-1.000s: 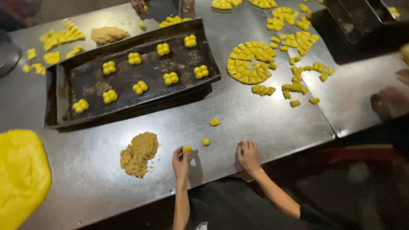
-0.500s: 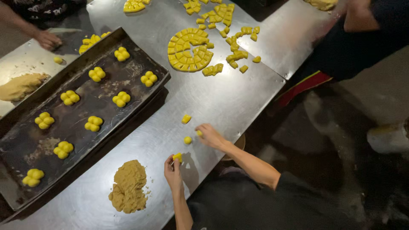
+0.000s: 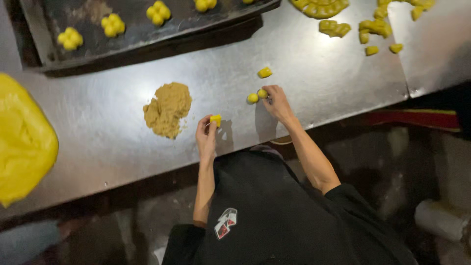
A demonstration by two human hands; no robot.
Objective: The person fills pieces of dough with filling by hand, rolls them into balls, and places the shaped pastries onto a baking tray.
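Steel worktable point(image 3: 314, 98), left hand point(image 3: 206, 137) pinching a yellow dough cube point(image 3: 215, 119), right hand point(image 3: 277, 102) fingertips closed on a dough ball point(image 3: 263, 93)

You wear a black short-sleeved top with a small white-and-red emblem on its front; your left hand point(image 3: 206, 137) and right hand point(image 3: 277, 103) are bare.

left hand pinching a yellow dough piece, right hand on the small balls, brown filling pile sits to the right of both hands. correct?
Not quite. The head view shows the brown filling pile to the left of both hands. The rest holds: left hand pinches a yellow dough piece, right hand is on the small balls.
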